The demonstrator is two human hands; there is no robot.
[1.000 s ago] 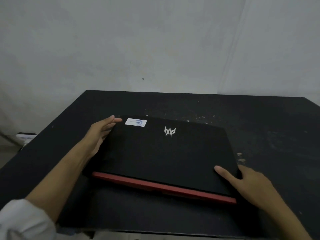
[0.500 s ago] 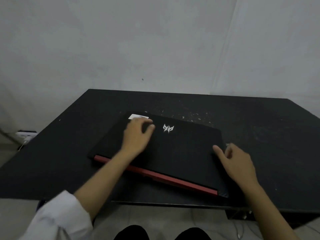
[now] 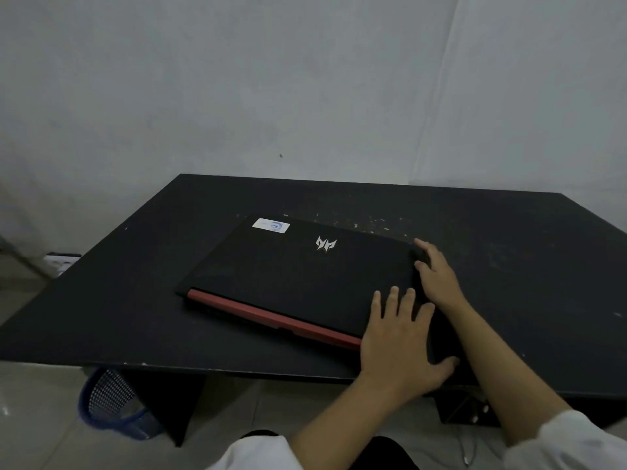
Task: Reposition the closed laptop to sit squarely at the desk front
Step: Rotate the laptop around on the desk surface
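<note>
**Laptop skewed on worktop, needs squaring to front edge**

Laptop [image 3: 305,276] is closed, lying flat mid-worktop, near the front but rotated: its red hinge strip [image 3: 271,315] runs at an angle to the worktop [image 3: 135,300] front edge, left end farther back, right end closer to me. White sticker [image 3: 270,225] at far-left corner, logo [image 3: 325,244] mid-lid.

Left hand [image 3: 400,347]: flat, fingers [image 3: 393,300] spread on the lid's near-right corner, thumb out to the right. Pressing, not gripping.

Right hand [image 3: 437,279]: on the right edge, fingers loosely curled against the side; can't tell if anything's hooked under.

My read of the step: pivot, don't lift.
- Left palm as pivot, light downward load.
- Right hand pushes the far-right end back so the left side swings toward me.
- Slide slowly; the lid looks slick.
- Stop when red strip parallels the front edge, no overhang.
</note>
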